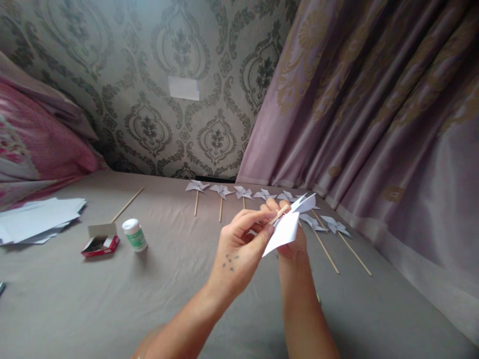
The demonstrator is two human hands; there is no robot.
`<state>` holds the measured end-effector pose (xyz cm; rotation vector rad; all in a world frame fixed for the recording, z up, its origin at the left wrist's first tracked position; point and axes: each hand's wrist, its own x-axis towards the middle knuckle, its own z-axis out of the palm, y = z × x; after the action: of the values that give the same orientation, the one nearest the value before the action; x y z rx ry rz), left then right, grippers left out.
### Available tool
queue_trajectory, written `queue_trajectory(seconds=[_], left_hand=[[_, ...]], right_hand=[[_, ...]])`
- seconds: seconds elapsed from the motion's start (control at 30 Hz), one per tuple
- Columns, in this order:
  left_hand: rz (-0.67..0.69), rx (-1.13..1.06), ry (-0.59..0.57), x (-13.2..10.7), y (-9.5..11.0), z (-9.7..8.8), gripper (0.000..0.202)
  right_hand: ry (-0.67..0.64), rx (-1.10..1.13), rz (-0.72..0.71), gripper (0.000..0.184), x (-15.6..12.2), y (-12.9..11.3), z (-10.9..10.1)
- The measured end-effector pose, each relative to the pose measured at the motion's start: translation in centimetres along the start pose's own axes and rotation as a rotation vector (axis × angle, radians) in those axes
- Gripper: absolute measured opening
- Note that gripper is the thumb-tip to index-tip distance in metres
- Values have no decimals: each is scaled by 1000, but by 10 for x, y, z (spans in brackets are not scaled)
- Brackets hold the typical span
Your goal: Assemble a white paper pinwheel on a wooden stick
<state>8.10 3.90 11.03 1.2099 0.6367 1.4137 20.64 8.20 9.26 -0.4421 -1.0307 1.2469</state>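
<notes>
A white paper pinwheel (286,230) is held up between my two hands, tilted on edge. Between thumb and fingers, my left hand (239,244) pinches a wooden stick (280,214) at the pinwheel's centre. Partly hidden behind the paper, my right hand (294,242) has its fingers curled at the far side of the pinwheel and stick. Whether a pin joins them I cannot make out. Behind the hands, several finished paper pinwheels on sticks lie in a row, among them one pinwheel (197,186) at the left end and another (337,227) at the right.
To the left stand a white and green bottle (135,235) and an open red box (100,245) with small dark contents. A loose wooden stick (127,204) lies behind them. White paper sheets (41,218) are stacked farther left. A purple curtain (359,99) hangs at the right.
</notes>
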Motion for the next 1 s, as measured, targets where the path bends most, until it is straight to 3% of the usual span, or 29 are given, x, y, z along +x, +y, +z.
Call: queue_trajectory(seconds=[0.33, 0.67, 1.0], left_hand=[[15, 45, 1, 0, -1, -2, 12], [129, 37, 47, 2, 4, -2, 11], [188, 38, -11, 8, -4, -10, 15]], right_hand=[[-33, -10, -9, 32, -1, -1, 0], [31, -65, -36, 30, -1, -5, 3], [140, -71, -114, 25, 0, -6, 4]])
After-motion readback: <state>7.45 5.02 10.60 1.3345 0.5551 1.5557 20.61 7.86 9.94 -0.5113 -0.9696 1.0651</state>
